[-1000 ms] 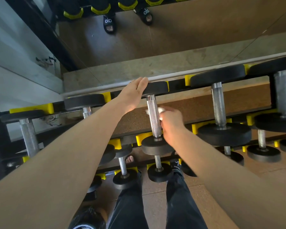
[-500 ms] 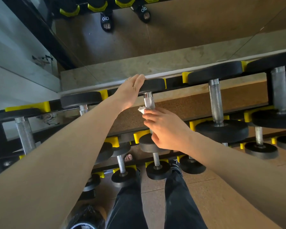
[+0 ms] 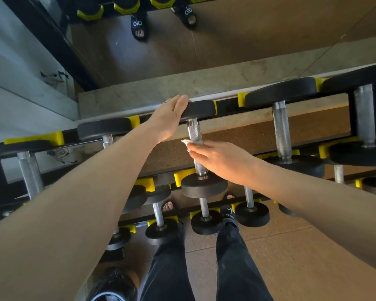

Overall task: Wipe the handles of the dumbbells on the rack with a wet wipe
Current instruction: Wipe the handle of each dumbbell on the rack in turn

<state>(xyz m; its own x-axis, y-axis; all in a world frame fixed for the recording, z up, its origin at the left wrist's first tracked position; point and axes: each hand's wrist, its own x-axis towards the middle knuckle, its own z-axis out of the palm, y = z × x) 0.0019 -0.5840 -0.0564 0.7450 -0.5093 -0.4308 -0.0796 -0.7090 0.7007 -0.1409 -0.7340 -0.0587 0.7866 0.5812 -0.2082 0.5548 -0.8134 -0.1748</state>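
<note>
A small dumbbell with a knurled steel handle (image 3: 194, 132) lies on the top tier of the rack (image 3: 183, 175), which has yellow cradles. My left hand (image 3: 168, 119) rests flat on the dumbbell's far black plate (image 3: 202, 108), fingers straight. My right hand (image 3: 223, 162) lies across the middle of the handle. Its fingers hold a white wet wipe (image 3: 185, 142) against the steel, and a corner of the wipe sticks out past the fingertips. The thumb is hidden under the hand. The near plate (image 3: 204, 187) sits just below my right hand.
Larger dumbbells (image 3: 281, 131) lie to the right on the same tier, others (image 3: 29, 172) to the left, and smaller ones (image 3: 205, 222) on lower tiers. A mirror wall (image 3: 226, 35) stands behind the rack. A black bag (image 3: 113, 285) sits by my legs.
My right hand has gone from a curled grip low on the handle to lying across its middle with fingers stretched over the wipe. My left hand stays on the far plate.
</note>
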